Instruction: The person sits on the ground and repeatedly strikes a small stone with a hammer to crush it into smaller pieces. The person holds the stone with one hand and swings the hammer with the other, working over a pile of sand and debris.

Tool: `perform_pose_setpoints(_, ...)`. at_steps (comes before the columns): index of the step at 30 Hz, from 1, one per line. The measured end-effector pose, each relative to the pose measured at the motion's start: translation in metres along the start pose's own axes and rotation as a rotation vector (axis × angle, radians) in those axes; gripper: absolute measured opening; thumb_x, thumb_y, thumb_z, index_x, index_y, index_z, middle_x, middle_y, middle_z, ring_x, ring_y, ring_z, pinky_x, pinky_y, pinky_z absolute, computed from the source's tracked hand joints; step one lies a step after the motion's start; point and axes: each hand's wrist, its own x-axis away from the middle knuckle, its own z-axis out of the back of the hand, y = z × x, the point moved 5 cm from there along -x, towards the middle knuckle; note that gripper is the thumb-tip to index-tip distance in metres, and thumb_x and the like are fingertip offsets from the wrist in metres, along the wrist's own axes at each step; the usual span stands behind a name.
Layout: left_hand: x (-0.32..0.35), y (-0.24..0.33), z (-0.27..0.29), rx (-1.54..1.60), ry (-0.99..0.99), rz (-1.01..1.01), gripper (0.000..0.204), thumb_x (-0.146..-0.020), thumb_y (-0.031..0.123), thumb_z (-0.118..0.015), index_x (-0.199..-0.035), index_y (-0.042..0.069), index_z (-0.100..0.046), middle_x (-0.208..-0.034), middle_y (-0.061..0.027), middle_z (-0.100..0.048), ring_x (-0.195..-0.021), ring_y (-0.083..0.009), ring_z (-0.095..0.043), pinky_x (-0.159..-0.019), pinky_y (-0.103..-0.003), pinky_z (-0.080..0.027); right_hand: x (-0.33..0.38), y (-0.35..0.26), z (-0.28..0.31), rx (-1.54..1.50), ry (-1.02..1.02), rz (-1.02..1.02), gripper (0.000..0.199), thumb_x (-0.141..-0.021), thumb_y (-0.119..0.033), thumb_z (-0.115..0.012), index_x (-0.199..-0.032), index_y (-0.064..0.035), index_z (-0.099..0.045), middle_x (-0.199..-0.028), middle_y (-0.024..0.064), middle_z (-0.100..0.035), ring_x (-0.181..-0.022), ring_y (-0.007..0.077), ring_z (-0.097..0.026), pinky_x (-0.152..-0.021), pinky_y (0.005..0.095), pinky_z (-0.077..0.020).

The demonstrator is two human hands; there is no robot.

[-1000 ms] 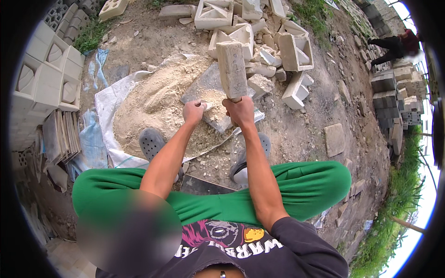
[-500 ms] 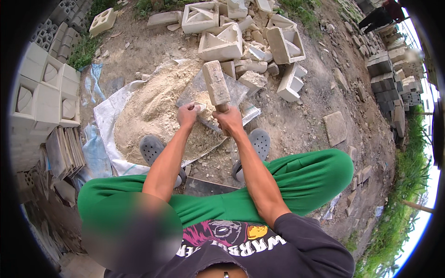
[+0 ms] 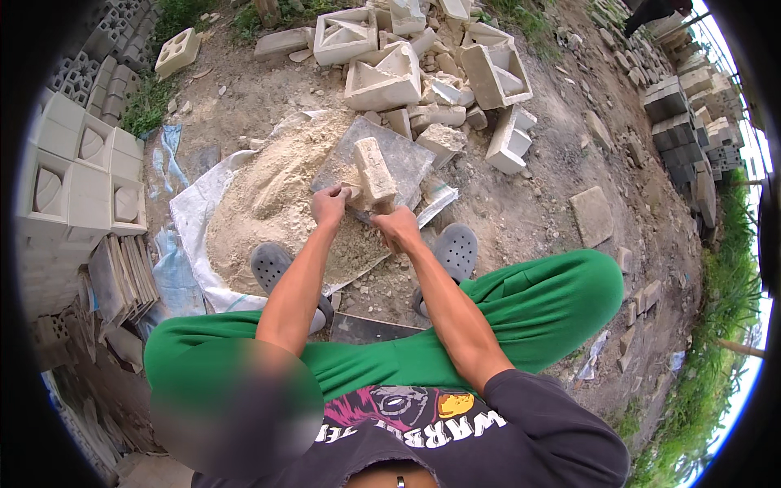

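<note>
My right hand is closed round the handle of a wooden mallet, its worn block head low over a flat grey slab. Just left of the mallet, my left hand pinches a small pale stone fragment at the slab's near side. The mallet head partly hides the fragment, and I cannot tell whether the two touch. Pale crushed rubble is heaped left of the slab on a white woven sheet.
Broken pale blocks are piled beyond the slab. Moulded blocks are stacked at the left, with thin tiles leaning below them. Grey blocks stand far right. My feet, in grey clogs, flank the work. A dark board lies between my legs.
The mallet head has come down toward the slab and the fragment, and my right hand has dropped slightly. My left hand stays at nearly the same place with its pinch.
</note>
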Motion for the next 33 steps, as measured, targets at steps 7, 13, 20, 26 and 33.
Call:
perform_pose_setpoints(7, -0.007, -0.018, -0.008, 0.147, -0.098, 0.118, 0.033, -0.087, 0.018, -0.076, -0.115, 0.001, -0.074, -0.094, -0.0109, -0.076, -0.076, -0.0159, -0.071, -0.067, -0.029, -0.056, 0.045, -0.108, 0.059, -0.154, 0.196, 0.355, 0.028, -0.073, -0.026, -0.076, -0.08, 0.0008, -0.069, -0.065, 0.0138, -0.068, -0.057, 0.0231, -0.066, -0.059, 0.0378, -0.0524)
perform_pose_setpoints(13, -0.017, -0.028, -0.023, 0.319, -0.05, 0.124, 0.027, -0.086, 0.025, -0.076, -0.106, 0.007, -0.078, -0.075, -0.0084, -0.074, -0.062, -0.014, -0.068, -0.06, -0.032, -0.052, 0.024, -0.062, 0.017, -0.143, 0.255, 0.425, 0.029, -0.073, -0.022, -0.074, -0.084, 0.0045, -0.069, -0.075, 0.0202, -0.071, -0.067, 0.0301, -0.07, -0.065, 0.0407, -0.055)
perform_pose_setpoints(20, -0.021, -0.038, -0.017, 0.043, 0.062, 0.031, 0.03, -0.083, 0.028, -0.076, -0.103, 0.006, -0.079, -0.086, -0.0124, -0.077, -0.075, -0.0231, -0.073, -0.072, -0.035, -0.054, 0.019, -0.038, 0.018, -0.206, -0.016, 0.024, 0.028, -0.075, -0.025, -0.075, -0.083, 0.0012, -0.071, -0.067, 0.0103, -0.068, -0.055, 0.0171, -0.066, -0.054, 0.0337, -0.0532)
perform_pose_setpoints(26, -0.01, -0.034, -0.027, 0.238, 0.009, 0.105, 0.026, -0.085, 0.026, -0.075, -0.102, 0.007, -0.079, -0.081, -0.0106, -0.076, -0.069, -0.0201, -0.071, -0.067, -0.035, -0.053, 0.051, -0.132, 0.064, -0.118, 0.215, 0.423, 0.026, -0.075, -0.022, -0.076, -0.076, 0.0019, -0.067, -0.062, 0.0116, -0.067, -0.055, 0.0231, -0.066, -0.054, 0.0368, -0.0512)
perform_pose_setpoints(33, -0.014, -0.021, -0.027, 0.117, 0.007, 0.044, 0.028, -0.086, 0.028, -0.076, -0.102, 0.006, -0.079, -0.081, -0.011, -0.076, -0.071, -0.0218, -0.073, -0.068, -0.034, -0.054, 0.004, -0.019, -0.006, 0.059, 0.094, 0.168, 0.028, -0.075, -0.022, -0.074, -0.08, 0.0042, -0.067, -0.064, 0.0107, -0.068, -0.058, 0.0241, -0.068, -0.056, 0.0387, -0.0534)
